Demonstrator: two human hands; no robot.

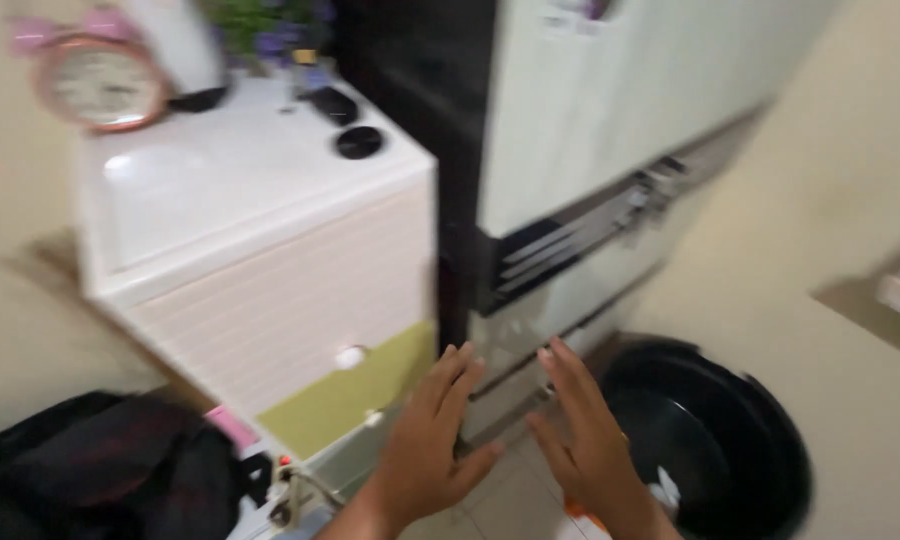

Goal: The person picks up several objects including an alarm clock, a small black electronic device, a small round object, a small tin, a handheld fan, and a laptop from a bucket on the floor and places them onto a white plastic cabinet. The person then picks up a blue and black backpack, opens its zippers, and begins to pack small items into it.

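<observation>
Both hands empty, fingers spread flat: the left hand [432,440] hovers nearer the low drawer [530,345] at the fridge's [610,140] foot, straight ahead of it, right hand [588,440] beside, between drawer and black bin [710,440].

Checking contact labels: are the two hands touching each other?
Apart. The head view shows a strip of floor and the fridge's lower front between the left hand and right hand, both open with fingers spread.
</observation>
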